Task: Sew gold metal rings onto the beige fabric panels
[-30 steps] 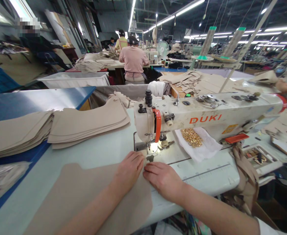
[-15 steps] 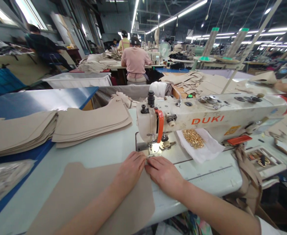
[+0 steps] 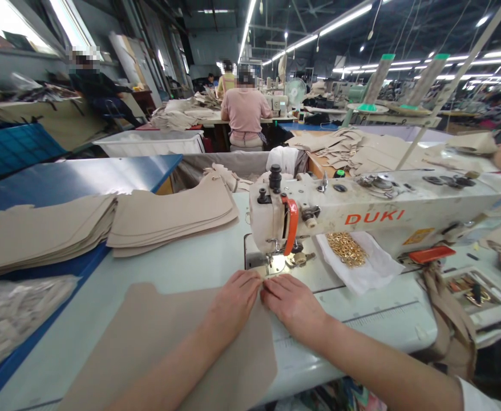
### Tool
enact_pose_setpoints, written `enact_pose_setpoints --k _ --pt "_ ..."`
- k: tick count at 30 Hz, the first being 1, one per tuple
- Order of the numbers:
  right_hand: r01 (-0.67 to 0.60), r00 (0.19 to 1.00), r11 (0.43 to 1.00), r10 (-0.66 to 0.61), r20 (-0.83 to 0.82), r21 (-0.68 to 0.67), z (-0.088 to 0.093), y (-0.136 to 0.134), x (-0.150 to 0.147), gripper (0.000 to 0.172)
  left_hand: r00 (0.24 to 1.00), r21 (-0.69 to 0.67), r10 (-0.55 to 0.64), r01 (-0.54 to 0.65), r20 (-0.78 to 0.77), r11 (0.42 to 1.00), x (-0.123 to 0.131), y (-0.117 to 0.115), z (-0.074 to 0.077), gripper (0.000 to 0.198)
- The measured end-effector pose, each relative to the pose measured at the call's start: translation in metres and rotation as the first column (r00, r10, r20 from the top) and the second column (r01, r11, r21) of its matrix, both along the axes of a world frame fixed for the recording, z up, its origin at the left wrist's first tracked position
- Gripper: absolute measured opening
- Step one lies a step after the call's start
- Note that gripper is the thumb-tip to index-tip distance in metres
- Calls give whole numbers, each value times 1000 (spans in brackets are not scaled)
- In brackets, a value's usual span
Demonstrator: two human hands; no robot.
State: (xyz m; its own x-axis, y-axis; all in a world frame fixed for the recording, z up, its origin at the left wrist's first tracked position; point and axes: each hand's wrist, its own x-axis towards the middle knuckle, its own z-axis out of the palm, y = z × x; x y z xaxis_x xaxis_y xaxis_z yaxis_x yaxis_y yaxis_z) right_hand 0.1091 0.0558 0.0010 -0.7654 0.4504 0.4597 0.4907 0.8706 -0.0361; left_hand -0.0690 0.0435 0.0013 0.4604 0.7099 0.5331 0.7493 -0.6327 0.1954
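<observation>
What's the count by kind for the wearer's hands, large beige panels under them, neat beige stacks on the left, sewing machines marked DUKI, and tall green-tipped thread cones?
Hands: 2 (left hand, right hand)
Large beige panel: 1
Neat beige stacks: 2
DUKI sewing machine: 1
Thread cones: 2
Total: 8

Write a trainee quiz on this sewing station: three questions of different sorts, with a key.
1. What lies on the white sheet: (a) scissors, (b) gold-coloured metal pieces, (c) a green spool?
2. True or false: the left hand is nearer the stacked beige panels than the right hand is.
3. Fill in: the orange letters on the sewing machine read ____.

Key: 1. b; 2. true; 3. DUKI.
</observation>
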Motion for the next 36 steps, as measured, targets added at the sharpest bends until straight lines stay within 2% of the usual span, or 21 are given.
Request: enact_pose_setpoints --k 7,11,17,20,36 --pt "15 1000 1000 -15 -3 10 -2 10 6 6 999 -3 9 -9 -30 1000 6 11 -6 27" --pt "65 998 998 -64 29 -15 1 18 10 6 998 -35 -30 28 -57 999 10 24 -9 23" --pt "117 992 992 -115 47 -45 2 24 11 5 999 -52 -32 33 26 998 11 37 -7 24" --pt "116 993 992 -115 36 -46 -1 27 10 7 997 -33 -37 40 65 999 11 40 -6 25" --pt "131 991 991 -131 -22 -37 -3 32 8 5 998 -46 -32 34 59 998 8 45 -4 26"
